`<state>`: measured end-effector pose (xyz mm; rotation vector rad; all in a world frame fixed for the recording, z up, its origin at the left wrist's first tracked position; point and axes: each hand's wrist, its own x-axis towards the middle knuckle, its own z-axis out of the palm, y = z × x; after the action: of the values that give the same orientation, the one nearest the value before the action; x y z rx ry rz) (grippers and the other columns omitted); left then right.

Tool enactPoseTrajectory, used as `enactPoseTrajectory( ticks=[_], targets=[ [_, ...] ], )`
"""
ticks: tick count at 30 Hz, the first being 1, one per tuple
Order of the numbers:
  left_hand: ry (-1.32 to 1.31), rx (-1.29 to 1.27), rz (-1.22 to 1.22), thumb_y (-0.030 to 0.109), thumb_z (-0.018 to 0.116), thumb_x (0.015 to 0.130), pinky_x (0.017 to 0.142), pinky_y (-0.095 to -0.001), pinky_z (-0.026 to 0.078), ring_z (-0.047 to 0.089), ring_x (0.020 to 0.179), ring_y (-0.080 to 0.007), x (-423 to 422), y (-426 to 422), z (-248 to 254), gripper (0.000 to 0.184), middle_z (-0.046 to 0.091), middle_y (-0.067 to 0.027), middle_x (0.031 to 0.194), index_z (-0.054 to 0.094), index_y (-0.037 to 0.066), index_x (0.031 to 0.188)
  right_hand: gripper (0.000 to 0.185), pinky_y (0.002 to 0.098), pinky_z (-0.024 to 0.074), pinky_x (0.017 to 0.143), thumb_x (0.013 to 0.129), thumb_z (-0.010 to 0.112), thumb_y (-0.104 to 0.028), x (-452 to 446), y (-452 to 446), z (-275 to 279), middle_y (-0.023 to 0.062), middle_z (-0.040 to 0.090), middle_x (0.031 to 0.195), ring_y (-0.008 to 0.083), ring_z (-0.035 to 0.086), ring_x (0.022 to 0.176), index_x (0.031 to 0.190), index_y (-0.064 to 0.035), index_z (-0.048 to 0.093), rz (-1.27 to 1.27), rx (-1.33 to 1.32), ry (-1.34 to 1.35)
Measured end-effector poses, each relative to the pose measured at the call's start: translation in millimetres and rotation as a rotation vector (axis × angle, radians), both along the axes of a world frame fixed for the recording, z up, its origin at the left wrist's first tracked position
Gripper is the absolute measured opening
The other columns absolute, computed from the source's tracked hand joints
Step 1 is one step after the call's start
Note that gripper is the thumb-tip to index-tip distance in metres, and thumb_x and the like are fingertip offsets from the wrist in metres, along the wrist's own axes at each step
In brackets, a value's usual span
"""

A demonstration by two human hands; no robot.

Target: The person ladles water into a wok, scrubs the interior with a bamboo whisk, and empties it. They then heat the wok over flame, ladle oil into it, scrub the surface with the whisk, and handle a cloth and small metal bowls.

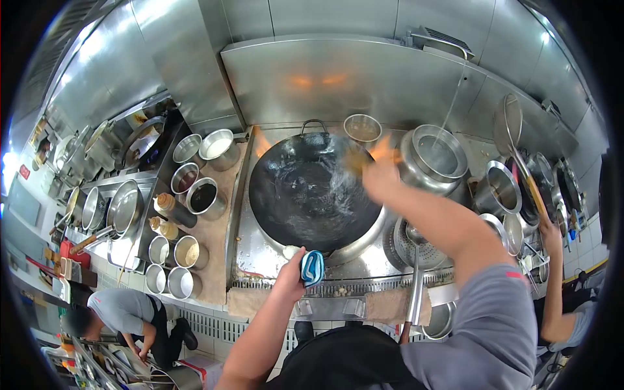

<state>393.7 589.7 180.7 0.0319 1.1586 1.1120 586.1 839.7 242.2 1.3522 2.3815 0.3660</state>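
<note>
A large black wok (305, 195) sits on the burner before me, with swirling water inside and flames showing at its back edges. My left hand (290, 278) is closed on a folded blue-and-white cloth (312, 268) at the wok's near rim, where the near handle is hidden. Over the right side of the wok, my right hand (382, 181) is wrapped round a tan wok brush (355, 160). Motion blurs the brush, and its head meets the wet inner wall where water splashes.
Metal pots (220, 148) and sauce bottles (170, 207) stand at left. A water-filled pot (439, 153), a perforated strainer (416, 244) and a ladle (416, 279) are at right. Another person's hand (551, 235) grips a long-handled skimmer (530, 182). A person (127, 312) bends at lower left.
</note>
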Motion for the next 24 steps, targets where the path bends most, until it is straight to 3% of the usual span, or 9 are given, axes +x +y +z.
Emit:
enactPoseTrajectory(
  ticks=[1, 3, 6, 11, 14, 17, 21, 22, 24],
  targets=[
    [0.02, 0.006, -0.015, 0.048, 0.056, 0.093, 0.058, -0.039, 0.048, 0.061, 0.066, -0.0181, 1, 2, -5, 0.033, 0.065, -0.0022, 0.076, 0.065, 0.016, 0.09, 0.018, 0.0449, 0.0555, 0.063, 0.082, 0.059, -0.02, 1, 44, -5, 0.0088, 0.072, 0.085, 0.0297, 0.07, 0.08, 0.088, -0.0107, 0.073, 0.059, 0.282, 0.263],
    [0.049, -0.031, 0.036, 0.046, 0.057, 0.092, 0.054, -0.0376, 0.048, 0.061, 0.062, -0.0178, 8, 3, -9, 0.032, 0.064, -0.0019, 0.074, 0.064, 0.016, 0.087, 0.025, 0.0457, 0.0542, 0.077, 0.084, 0.056, -0.022, -17, 51, 30, 0.0142, 0.071, 0.095, 0.0346, 0.068, 0.089, 0.1, -0.0095, 0.07, -0.185, 0.202, 0.667],
    [0.071, -0.015, 0.075, 0.043, 0.058, 0.092, 0.051, -0.0358, 0.049, 0.06, 0.058, -0.0165, 11, 2, -12, 0.031, 0.064, -0.0016, 0.072, 0.064, 0.014, 0.084, 0.036, 0.0464, 0.0508, 0.085, 0.085, 0.053, -0.026, -29, 49, -29, 0.0175, 0.068, 0.106, 0.0341, 0.065, 0.099, 0.116, -0.0089, 0.062, -0.256, 0.204, 0.591],
    [-0.027, 0.005, 0.116, 0.047, 0.059, 0.092, 0.055, -0.0373, 0.053, 0.062, 0.062, -0.0171, 4, 1, -27, 0.034, 0.066, -0.0025, 0.076, 0.066, 0.014, 0.087, 0.053, 0.0467, 0.0491, 0.09, 0.087, 0.052, -0.048, 17, -42, 47, 0.0187, 0.064, 0.114, 0.0397, 0.06, 0.106, 0.134, -0.0226, 0.05, -0.277, -0.025, 0.824],
    [-0.175, 0.014, -0.029, 0.049, 0.058, 0.092, 0.06, -0.0436, 0.055, 0.065, 0.069, -0.0215, -4, -2, -24, 0.034, 0.067, -0.0039, 0.081, 0.067, 0.017, 0.091, 0.056, 0.0477, 0.0499, 0.086, 0.085, 0.058, -0.044, 60, -136, 42, 0.0251, 0.064, 0.109, 0.0413, 0.062, 0.1, 0.138, -0.0253, 0.05, -0.197, -0.063, 0.996],
    [-0.418, 0.208, 0.028, 0.033, 0.062, 0.089, 0.063, -0.0399, 0.054, 0.065, 0.07, -0.0209, 4, 25, -54, 0.024, 0.067, -0.0068, 0.082, 0.067, 0.009, 0.09, 0.069, 0.0524, 0.051, 0.078, 0.083, 0.06, -0.034, 61, -217, 6, 0.0273, 0.065, 0.095, 0.0455, 0.064, 0.086, 0.146, -0.0251, 0.034, -0.244, -0.274, 0.591],
    [0.007, 0.168, 0.186, 0.016, 0.064, 0.082, 0.058, -0.0381, 0.051, 0.063, 0.064, -0.0209, 18, 58, -113, 0.015, 0.066, -0.0101, 0.075, 0.068, 0.001, 0.081, 0.083, 0.0509, 0.0502, 0.076, 0.079, 0.065, -0.02, 38, -282, -47, 0.0279, 0.065, 0.095, 0.0447, 0.064, 0.087, 0.151, -0.0174, 0.024, -0.301, -0.248, 0.751],
    [0.196, 0.114, 0.198, 0.017, 0.065, 0.08, 0.057, -0.0381, 0.048, 0.062, 0.063, -0.0193, 9, 27, -47, 0.02, 0.066, -0.0114, 0.075, 0.069, -0.003, 0.081, 0.083, 0.0509, 0.0502, 0.076, 0.079, 0.065, -0.02, 35, -292, -63, 0.0279, 0.065, 0.095, 0.0447, 0.064, 0.087, 0.151, -0.0174, 0.024, -0.267, -0.272, 0.745],
    [0.163, 0.166, 0.212, 0.02, 0.065, 0.08, 0.055, -0.0384, 0.046, 0.061, 0.062, -0.0184, 3, 20, -46, 0.025, 0.065, -0.0126, 0.072, 0.068, -0.005, 0.081, 0.085, 0.0499, 0.0496, 0.075, 0.078, 0.065, -0.02, 32, -304, -76, 0.0277, 0.065, 0.094, 0.0445, 0.064, 0.085, 0.151, -0.0146, 0.022, -0.26, -0.211, 0.872]
  ],
)
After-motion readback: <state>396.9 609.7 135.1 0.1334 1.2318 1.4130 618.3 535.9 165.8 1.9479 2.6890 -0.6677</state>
